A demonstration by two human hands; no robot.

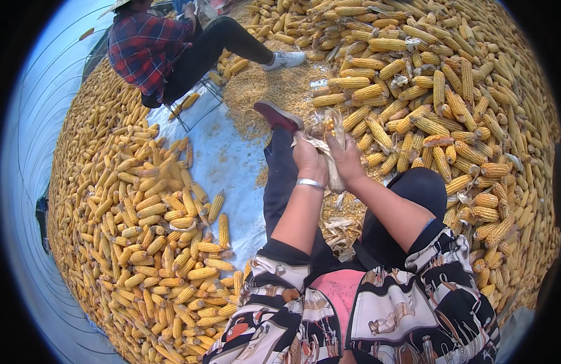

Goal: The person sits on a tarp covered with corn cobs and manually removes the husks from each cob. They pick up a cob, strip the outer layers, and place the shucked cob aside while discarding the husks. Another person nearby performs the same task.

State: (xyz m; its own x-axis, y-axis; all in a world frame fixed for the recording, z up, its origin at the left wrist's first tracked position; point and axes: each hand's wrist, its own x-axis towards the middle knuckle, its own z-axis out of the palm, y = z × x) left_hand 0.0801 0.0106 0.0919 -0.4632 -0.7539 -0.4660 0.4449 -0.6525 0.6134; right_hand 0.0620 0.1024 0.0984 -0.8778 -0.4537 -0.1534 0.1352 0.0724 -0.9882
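Between my knees I hold a corn cob (329, 125) partly wrapped in pale dry husk (335, 177), its yellow kernels showing only at the far end. My right hand (348, 161) is closed around the cob. My left hand (309, 160), with a silvery bracelet at the wrist, is closed on a strip of the husk beside it. The husk hangs down between both hands. Much of the cob is hidden by my fingers and the husk.
Bare yellow cobs form a large heap (441, 115) on the right and another pile (165, 249) on the left. Loose kernels (244, 100) lie on a pale blue sheet (223, 164). A person in a plaid shirt (148, 51) sits on a metal-legged stool (198, 100) at far left.
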